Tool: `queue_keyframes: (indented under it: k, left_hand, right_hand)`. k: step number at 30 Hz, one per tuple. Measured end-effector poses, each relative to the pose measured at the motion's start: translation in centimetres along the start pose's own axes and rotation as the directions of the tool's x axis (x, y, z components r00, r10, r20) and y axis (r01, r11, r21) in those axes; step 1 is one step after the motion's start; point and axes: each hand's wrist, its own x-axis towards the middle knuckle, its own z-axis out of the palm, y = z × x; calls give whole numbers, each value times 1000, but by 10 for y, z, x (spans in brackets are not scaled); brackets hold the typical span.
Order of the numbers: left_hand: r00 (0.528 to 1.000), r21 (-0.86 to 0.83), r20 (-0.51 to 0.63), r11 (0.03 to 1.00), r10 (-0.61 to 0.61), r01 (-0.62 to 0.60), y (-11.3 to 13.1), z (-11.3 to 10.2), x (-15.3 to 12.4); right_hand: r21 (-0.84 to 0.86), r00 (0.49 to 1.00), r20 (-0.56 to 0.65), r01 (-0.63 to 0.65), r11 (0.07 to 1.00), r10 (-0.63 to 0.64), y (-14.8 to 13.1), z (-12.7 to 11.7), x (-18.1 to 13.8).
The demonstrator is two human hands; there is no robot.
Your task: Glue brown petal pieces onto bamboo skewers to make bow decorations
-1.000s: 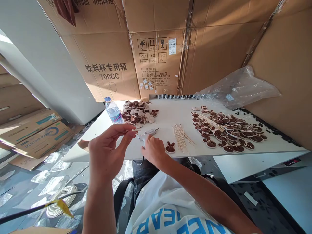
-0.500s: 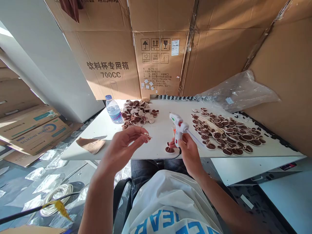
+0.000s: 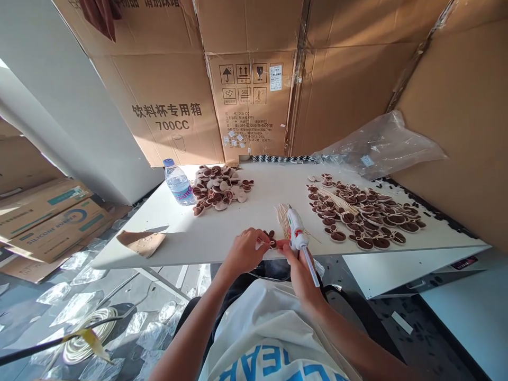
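Note:
At the table's front edge, my left hand (image 3: 246, 251) pinches a small cream string bow (image 3: 272, 243) against a brown felt piece with a pale rim (image 3: 270, 234). My fingers partly cover both. My right hand (image 3: 302, 271) is wrapped round a white hot glue gun (image 3: 296, 228), whose glue stick juts back over the wrist. The fingertips of that hand reach the right side of the brown piece. Just behind the glue gun lies a bundle of cream strings (image 3: 282, 216).
A heap of brown and pale felt pieces (image 3: 222, 185) sits left of centre beside a water bottle (image 3: 178, 182). Many brown pieces with bows (image 3: 365, 211) spread at right. A torn cardboard scrap (image 3: 142, 242) lies front left. Cardboard walls (image 3: 254, 32) and a plastic bag (image 3: 377, 148) stand behind.
My left hand has moved right and brought the bow down onto the brown piece. The glue gun in my right hand has come lower and tipped, uncovering the string bundle.

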Motion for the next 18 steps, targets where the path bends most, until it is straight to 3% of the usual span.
queue_keyframes:
  k: [9, 13, 18]
  left_hand:
    - [994, -186, -107, 981, 29, -49, 7, 7, 9]
    - [979, -280, -200, 954, 49, -105, 18, -9, 7]
    - [941, -348, -328, 916, 79, -198, 37, -35, -6]
  right_hand:
    - [40, 998, 52, 21, 999, -23, -11, 3, 3]
    - [164, 996, 15, 81, 983, -85, -16, 0, 2]
    - [325, 986, 68, 123, 938, -153, -26, -5, 0]
